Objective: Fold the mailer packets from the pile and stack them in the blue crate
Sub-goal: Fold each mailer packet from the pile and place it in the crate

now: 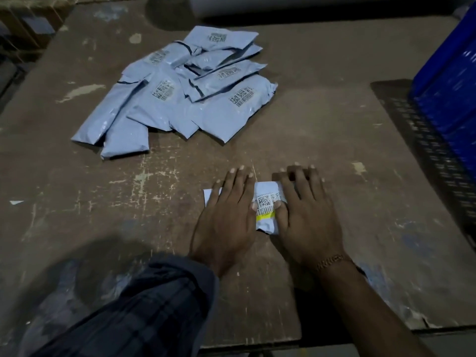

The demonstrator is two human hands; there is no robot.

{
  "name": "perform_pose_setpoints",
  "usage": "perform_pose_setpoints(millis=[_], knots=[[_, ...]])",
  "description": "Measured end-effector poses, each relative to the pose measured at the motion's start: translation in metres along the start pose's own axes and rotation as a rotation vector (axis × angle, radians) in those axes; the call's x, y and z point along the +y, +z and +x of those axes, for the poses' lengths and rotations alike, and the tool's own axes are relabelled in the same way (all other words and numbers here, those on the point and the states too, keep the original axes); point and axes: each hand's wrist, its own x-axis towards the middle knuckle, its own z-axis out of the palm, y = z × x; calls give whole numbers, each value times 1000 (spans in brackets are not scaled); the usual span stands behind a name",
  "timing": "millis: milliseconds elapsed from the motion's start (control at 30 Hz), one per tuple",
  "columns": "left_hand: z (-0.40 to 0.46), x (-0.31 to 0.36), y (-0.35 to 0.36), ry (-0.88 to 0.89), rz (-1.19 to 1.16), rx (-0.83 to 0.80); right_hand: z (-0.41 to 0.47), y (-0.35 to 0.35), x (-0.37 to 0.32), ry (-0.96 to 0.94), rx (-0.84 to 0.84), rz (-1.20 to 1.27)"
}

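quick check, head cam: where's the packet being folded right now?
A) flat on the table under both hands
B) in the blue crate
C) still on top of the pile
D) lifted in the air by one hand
A: the packet lies on the table, with the left hand and the right hand pressing it flat, apart from the pile and the blue crate.

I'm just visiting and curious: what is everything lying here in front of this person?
mailer packet: one, pale blue-grey with barcode label and yellow strip, near table edge, under both hands
pile of mailer packets: about nine, pale blue-grey, far left of table
blue crate: one, blue, right edge
table: one, worn brown
left hand: flat, presses the packet; dark checked sleeve
right hand: flat, presses the packet; bracelet on wrist
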Motion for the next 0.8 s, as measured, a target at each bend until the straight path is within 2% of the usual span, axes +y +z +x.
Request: perform_pose_setpoints(millis=[167, 467, 800], knots=[[0, 3, -4, -8, 70, -16, 8, 1, 2, -27, -39, -48], [-1, 6, -8, -58, -77, 2, 16, 4, 2, -62, -26, -109], [-1, 8, -13, -92, 112, -67, -12, -1, -6, -42, -68, -95]])
